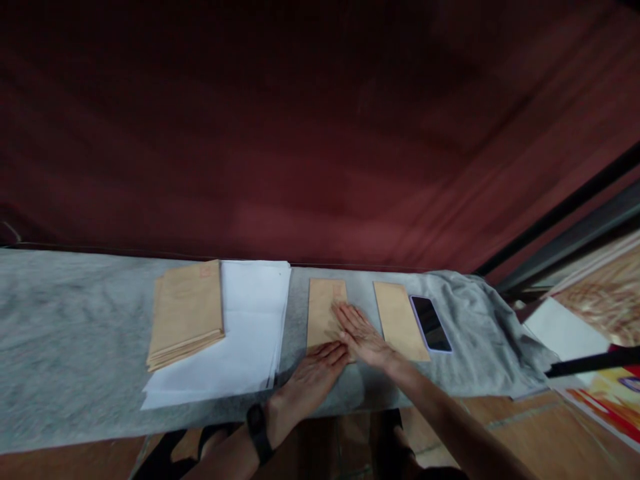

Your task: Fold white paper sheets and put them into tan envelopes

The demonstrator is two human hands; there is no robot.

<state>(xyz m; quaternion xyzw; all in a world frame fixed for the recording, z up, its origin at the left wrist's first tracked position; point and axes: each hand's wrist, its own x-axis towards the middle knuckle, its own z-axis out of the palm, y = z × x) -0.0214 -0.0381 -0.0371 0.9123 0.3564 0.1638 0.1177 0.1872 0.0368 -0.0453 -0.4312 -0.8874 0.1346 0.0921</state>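
A brown paper envelope (323,310) with a small red printed mark lies flat on the grey cloth in front of me. My left hand (320,363), with a dark band on its wrist, rests palm down on the envelope's lower part, fingers stretched out. Across its right side lies my right hand (363,337), also flat, its fingers pointing up and left. The fingertips of the left hand meet the right hand near the thumb. Just right of them is another brown envelope (400,317), untouched.
On the left, a stack of brown envelopes (187,307) overlaps white paper sheets (255,320). A phone (431,325) lies beside the right envelope. Grey cloth (75,347) covers the narrow surface, with a dark red fabric sheet (300,153) behind. Tiled floor (520,427) shows below.
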